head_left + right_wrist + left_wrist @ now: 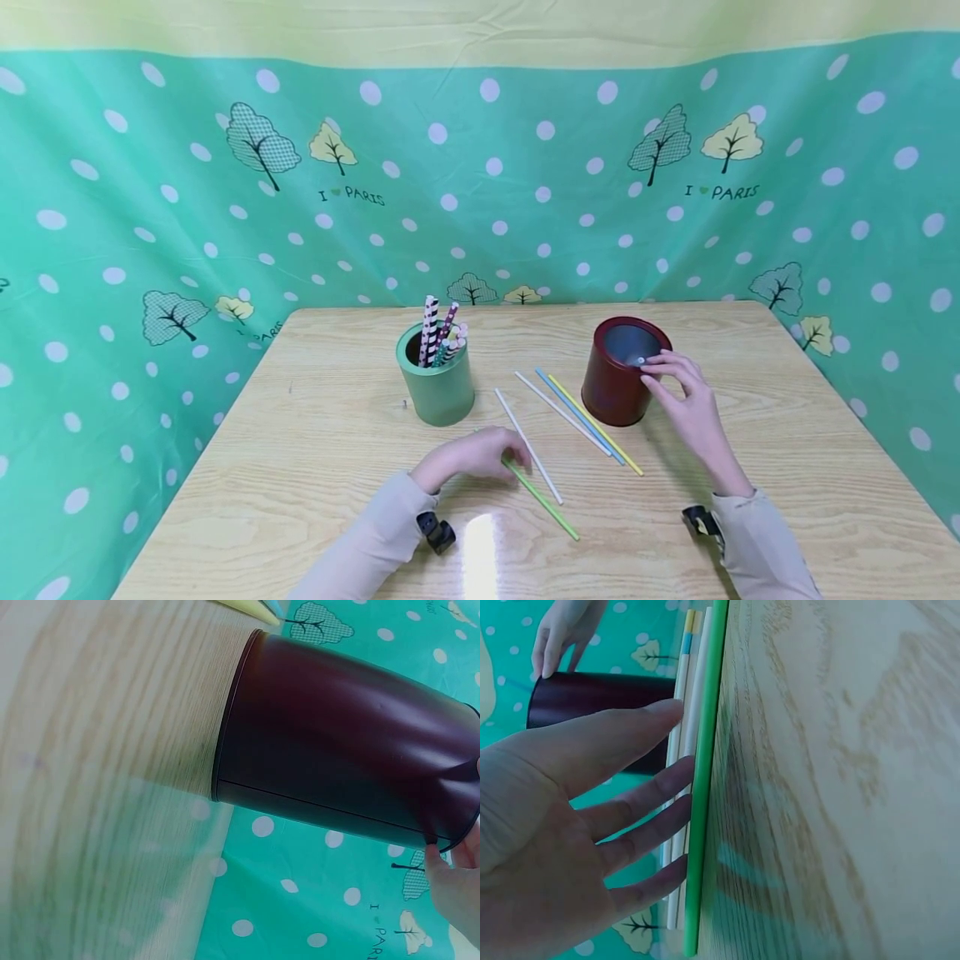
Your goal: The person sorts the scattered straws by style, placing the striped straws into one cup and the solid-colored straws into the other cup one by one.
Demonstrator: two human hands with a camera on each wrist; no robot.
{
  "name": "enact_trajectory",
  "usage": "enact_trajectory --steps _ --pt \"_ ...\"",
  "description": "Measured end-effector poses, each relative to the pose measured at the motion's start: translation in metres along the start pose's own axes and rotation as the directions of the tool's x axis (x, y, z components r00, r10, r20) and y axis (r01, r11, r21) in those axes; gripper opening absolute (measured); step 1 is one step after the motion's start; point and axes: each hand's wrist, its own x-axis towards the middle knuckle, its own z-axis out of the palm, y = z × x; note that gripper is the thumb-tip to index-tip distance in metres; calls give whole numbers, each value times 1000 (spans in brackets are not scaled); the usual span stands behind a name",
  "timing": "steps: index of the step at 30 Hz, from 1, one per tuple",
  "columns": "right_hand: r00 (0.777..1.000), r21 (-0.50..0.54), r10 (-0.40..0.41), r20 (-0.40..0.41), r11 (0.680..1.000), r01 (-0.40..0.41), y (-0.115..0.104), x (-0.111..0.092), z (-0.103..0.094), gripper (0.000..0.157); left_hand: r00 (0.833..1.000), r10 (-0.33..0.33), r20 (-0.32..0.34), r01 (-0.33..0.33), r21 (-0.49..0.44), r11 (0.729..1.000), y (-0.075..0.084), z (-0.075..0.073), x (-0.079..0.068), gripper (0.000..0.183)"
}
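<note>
Left hand (487, 454) loose, fingers extended beside a slim light-green straw (547, 507) lying mid-width on the pale wood-grain table (337, 400); nothing gripped. Right hand (686, 400) at the rim of a dark-red cylindrical can (617, 392), right of centre toward the table's back edge. Small whitish tip (641, 361) at its fingertips; cannot tell whether pinched. Between hands: one slim white straw (543, 473) near the left; a second white straw (558, 410), blue straw (581, 419) and yellow straw (600, 429) bunched near the red can. Pale-green cylindrical can (441, 396), left of centre toward the back edge, holds patterned straws (431, 333).
</note>
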Motion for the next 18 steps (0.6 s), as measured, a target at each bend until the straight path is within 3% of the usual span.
enact_trajectory --steps 6,12,14,18 --pt "1000 11 0 1 1000 0 9 -1 0 16 1000 7 -5 -7 69 998 0 2 1 19" --pt "998 9 -51 -21 999 51 86 -2 6 21 1000 6 -17 -4 155 988 -2 6 2 19" --pt "998 -5 -57 -30 998 56 101 -2 7 22 1000 -4 -18 7 171 985 -2 7 2 19" --pt "997 19 -69 -21 997 69 94 -3 6 22 1000 -16 -26 20 180 983 -3 9 3 17"
